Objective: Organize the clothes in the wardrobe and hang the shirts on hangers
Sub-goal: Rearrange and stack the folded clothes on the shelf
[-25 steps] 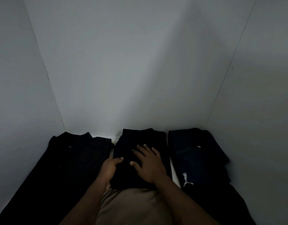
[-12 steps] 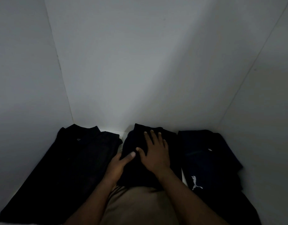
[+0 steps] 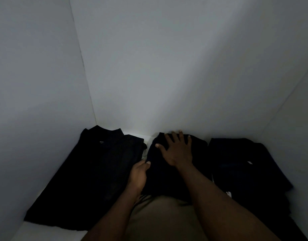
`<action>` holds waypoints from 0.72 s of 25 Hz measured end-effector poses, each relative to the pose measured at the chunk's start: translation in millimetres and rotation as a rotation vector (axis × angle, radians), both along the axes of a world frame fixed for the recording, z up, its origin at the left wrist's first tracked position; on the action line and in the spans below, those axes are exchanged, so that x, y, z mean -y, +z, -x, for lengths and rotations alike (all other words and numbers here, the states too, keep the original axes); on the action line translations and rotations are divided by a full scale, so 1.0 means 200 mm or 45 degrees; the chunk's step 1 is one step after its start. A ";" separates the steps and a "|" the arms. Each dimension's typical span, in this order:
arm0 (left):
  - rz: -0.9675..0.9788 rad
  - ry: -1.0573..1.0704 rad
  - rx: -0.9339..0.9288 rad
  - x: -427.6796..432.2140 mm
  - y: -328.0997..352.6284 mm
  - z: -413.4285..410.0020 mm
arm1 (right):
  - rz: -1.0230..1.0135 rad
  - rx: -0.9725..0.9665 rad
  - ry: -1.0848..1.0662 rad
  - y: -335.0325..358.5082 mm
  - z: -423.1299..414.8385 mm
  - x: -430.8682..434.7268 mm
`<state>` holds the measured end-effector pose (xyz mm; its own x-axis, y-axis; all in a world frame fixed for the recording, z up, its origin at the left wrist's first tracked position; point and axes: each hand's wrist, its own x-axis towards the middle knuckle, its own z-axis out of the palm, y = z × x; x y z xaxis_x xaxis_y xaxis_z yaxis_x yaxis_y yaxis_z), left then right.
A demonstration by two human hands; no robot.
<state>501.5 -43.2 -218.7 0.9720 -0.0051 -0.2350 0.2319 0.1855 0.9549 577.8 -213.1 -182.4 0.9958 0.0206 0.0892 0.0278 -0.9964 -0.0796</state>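
Note:
Three folded dark garments lie side by side on a white wardrobe shelf [image 3: 45,232]. On the middle black garment [image 3: 167,180], my right hand [image 3: 177,150] lies flat with fingers spread, its fingertips at the garment's back edge near the rear wall. My left hand [image 3: 138,174] holds the middle garment's left edge, thumb on top, fingers hidden beneath. A black shirt with a collar [image 3: 97,171] lies to the left. A dark navy garment [image 3: 245,171] lies to the right. A folded khaki garment [image 3: 165,220] sits in front, under my forearms.
White wardrobe walls close in at the left [image 3: 36,101], back [image 3: 167,66] and right [image 3: 297,136]. A strip of bare shelf shows between the left shirt and the middle garment. No hangers are in view.
My right hand has slid further back along the middle garment toward the rear wall. My left hand has stayed at the garment's left edge. The view has shifted left.

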 end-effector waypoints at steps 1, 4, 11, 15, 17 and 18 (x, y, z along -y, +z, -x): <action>0.001 0.016 -0.002 0.00 0.00 0.00 | 0.004 -0.019 -0.021 0.00 0.00 -0.01; -0.021 0.026 -0.001 0.00 0.00 0.01 | -0.014 -0.019 -0.049 0.03 0.05 -0.06; -0.094 0.018 0.031 0.00 -0.04 -0.01 | -0.076 0.051 0.093 -0.11 0.47 -0.04; -0.126 0.014 0.040 0.01 0.02 0.02 | -0.035 0.075 0.028 -0.13 0.57 0.00; -0.267 0.036 0.045 0.03 0.04 0.04 | -0.034 0.069 0.017 -0.14 0.56 -0.01; -0.401 0.052 0.052 0.05 0.04 0.05 | -0.037 0.060 0.008 -0.14 0.56 -0.02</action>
